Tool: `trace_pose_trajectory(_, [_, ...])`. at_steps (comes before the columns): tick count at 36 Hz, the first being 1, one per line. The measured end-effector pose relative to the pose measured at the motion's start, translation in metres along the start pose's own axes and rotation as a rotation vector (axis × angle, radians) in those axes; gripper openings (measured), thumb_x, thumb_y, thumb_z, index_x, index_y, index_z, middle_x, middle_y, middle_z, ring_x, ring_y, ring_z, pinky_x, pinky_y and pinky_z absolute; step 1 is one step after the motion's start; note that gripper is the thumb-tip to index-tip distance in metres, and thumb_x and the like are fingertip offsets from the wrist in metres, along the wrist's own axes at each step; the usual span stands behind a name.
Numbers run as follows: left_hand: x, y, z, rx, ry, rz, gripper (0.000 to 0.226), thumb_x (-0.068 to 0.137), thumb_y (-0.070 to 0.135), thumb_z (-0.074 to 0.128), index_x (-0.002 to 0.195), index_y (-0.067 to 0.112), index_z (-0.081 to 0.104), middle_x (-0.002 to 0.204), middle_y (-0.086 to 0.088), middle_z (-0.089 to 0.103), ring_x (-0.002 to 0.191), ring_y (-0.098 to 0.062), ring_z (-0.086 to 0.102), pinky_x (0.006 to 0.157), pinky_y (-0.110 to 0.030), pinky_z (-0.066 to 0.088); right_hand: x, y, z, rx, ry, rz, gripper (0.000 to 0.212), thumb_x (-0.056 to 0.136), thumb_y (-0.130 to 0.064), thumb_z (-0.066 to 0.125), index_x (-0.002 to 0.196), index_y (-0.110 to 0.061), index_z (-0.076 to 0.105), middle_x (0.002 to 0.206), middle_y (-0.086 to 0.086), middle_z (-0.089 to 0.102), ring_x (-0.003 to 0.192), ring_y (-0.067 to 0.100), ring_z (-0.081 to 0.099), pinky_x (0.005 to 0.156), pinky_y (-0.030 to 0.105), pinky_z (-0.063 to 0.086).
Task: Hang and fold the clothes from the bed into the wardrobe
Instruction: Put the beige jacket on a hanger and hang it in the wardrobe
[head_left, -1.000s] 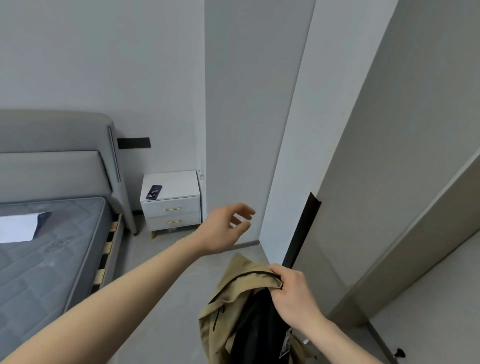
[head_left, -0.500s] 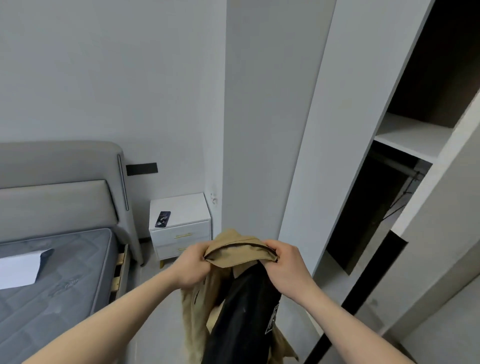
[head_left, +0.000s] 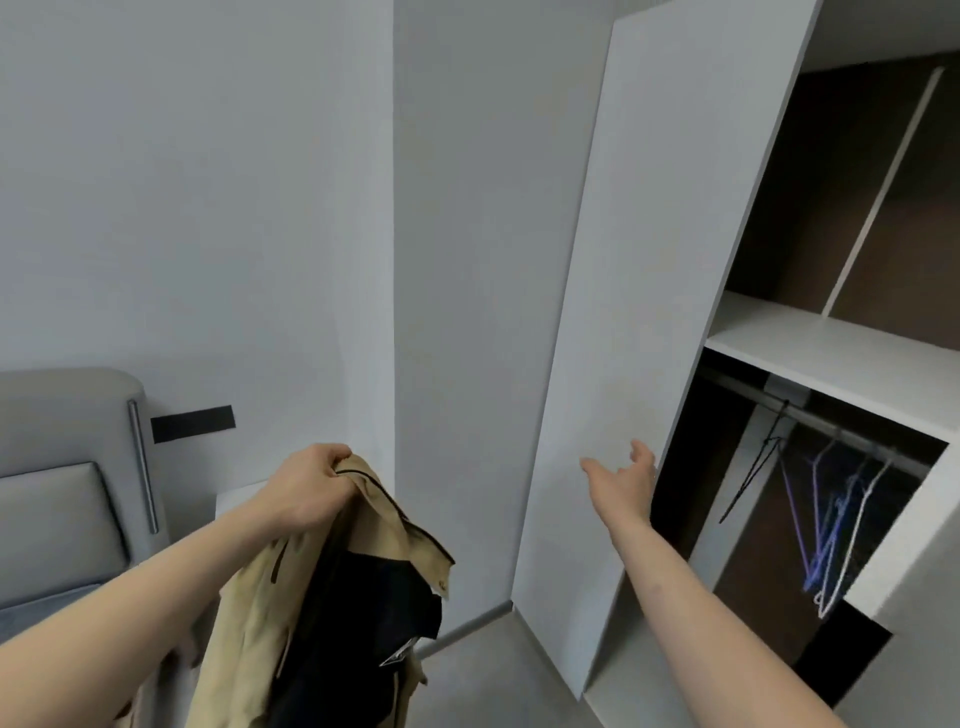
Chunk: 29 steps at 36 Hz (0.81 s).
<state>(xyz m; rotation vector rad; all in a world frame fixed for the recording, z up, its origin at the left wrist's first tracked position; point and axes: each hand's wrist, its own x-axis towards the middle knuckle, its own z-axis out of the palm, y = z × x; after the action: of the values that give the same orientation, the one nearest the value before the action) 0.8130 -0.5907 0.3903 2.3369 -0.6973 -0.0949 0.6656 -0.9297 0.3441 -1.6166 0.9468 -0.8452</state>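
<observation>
- Tan jacket (head_left: 291, 597) hangs at near left from our left hand (head_left: 306, 488), bunched by its collar; it may slip.
- Our right hand (head_left: 621, 483), fingers spread and empty, reaches toward the hangers (head_left: 826, 525); we may tangle them.

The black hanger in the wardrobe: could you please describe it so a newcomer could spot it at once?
Look into the open wardrobe, below its white shelf, where a rail carries several hangers. The black hanger hangs furthest left, apart from the rest. Its neighbours, the blue and white hangers, are bunched together.
</observation>
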Motion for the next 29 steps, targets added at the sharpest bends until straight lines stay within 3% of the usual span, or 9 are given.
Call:
trace_pose_trajectory(2, [0.023, -0.006, -0.005, 0.012, -0.002, -0.016, 0.018, 0.081, 0.01, 0.059, 0.065, 0.017, 0.062, 0.059, 0.01, 0.063, 0.067, -0.017, 0.06, 0.06, -0.029, 0.044, 0.032, 0.001, -0.001, 0.027, 0.167, 0.073, 0.088, 0.086, -0.021, 0.075, 0.157, -0.018, 0.023, 0.159, 0.009, 0.027, 0.136, 0.035, 0.045, 0.105, 0.044, 0.044])
trace_pose_trajectory(5, [0.057, -0.014, -0.011, 0.024, 0.003, -0.048, 0.02, 0.081, 0.01, 0.06, 0.065, 0.02, 0.065, 0.059, 0.01, 0.065, 0.07, -0.018, 0.063, 0.062, -0.029, 0.045, 0.077, 0.006, -0.004, -0.022, 0.275, 0.149, 0.096, 0.084, -0.02, 0.078, 0.159, -0.016, 0.018, 0.161, 0.013, 0.024, 0.14, 0.04, 0.038, 0.108, 0.051, 0.042])
trace_pose_trajectory(9, [0.102, -0.019, -0.019, 0.048, -0.005, -0.073, 0.019, 0.084, 0.01, 0.06, 0.067, 0.016, 0.066, 0.061, 0.003, 0.066, 0.071, -0.023, 0.064, 0.064, -0.033, 0.05, 0.135, 0.009, -0.008, -0.067, 0.311, 0.174, 0.105, 0.085, -0.025, 0.078, 0.161, -0.015, 0.007, 0.166, 0.013, 0.016, 0.149, 0.038, 0.023, 0.116, 0.052, 0.031])
trace_pose_trajectory(14, [0.153, -0.019, -0.022, 0.036, 0.001, -0.086, 0.022, 0.085, 0.006, 0.061, 0.065, 0.015, 0.066, 0.058, 0.004, 0.065, 0.07, -0.022, 0.062, 0.063, -0.031, 0.046, 0.202, 0.012, -0.012, -0.134, 0.304, 0.15, 0.11, 0.085, -0.031, 0.079, 0.162, -0.015, 0.002, 0.168, 0.011, 0.013, 0.152, 0.035, 0.018, 0.119, 0.051, 0.025])
trace_pose_trajectory(19, [0.188, -0.023, -0.02, 0.039, -0.002, -0.1, 0.02, 0.086, 0.007, 0.059, 0.069, 0.013, 0.067, 0.063, -0.001, 0.066, 0.072, -0.024, 0.063, 0.062, -0.031, 0.045, 0.249, 0.017, -0.009, -0.133, 0.252, 0.152, 0.107, 0.086, -0.038, 0.077, 0.162, -0.017, 0.004, 0.167, 0.01, 0.018, 0.151, 0.034, 0.025, 0.119, 0.049, 0.028])
trace_pose_trajectory(21, [0.199, -0.024, -0.019, 0.04, -0.014, -0.102, 0.02, 0.086, 0.007, 0.059, 0.067, 0.013, 0.065, 0.061, 0.001, 0.065, 0.071, -0.025, 0.062, 0.062, -0.03, 0.044, 0.258, 0.019, -0.002, -0.115, 0.242, 0.144, 0.099, 0.088, -0.037, 0.075, 0.161, -0.016, 0.012, 0.163, 0.01, 0.027, 0.146, 0.034, 0.034, 0.115, 0.046, 0.033])
trace_pose_trajectory(25, [0.221, -0.028, -0.019, 0.056, -0.047, -0.097, 0.018, 0.086, 0.009, 0.06, 0.07, 0.012, 0.066, 0.064, -0.002, 0.066, 0.073, -0.025, 0.063, 0.065, -0.032, 0.047, 0.267, 0.022, 0.014, -0.11, 0.326, 0.145, 0.086, 0.088, -0.032, 0.073, 0.158, -0.012, 0.027, 0.157, 0.011, 0.032, 0.133, 0.037, 0.046, 0.106, 0.044, 0.041])
trace_pose_trajectory(29, [0.238, -0.031, -0.019, 0.06, -0.079, -0.069, 0.017, 0.085, 0.009, 0.061, 0.07, 0.014, 0.066, 0.065, 0.0, 0.066, 0.073, -0.021, 0.063, 0.063, -0.028, 0.045, 0.283, 0.017, 0.014, -0.102, 0.343, 0.177, 0.082, 0.089, -0.027, 0.073, 0.156, -0.007, 0.03, 0.156, 0.015, 0.034, 0.135, 0.037, 0.046, 0.11, 0.042, 0.039])
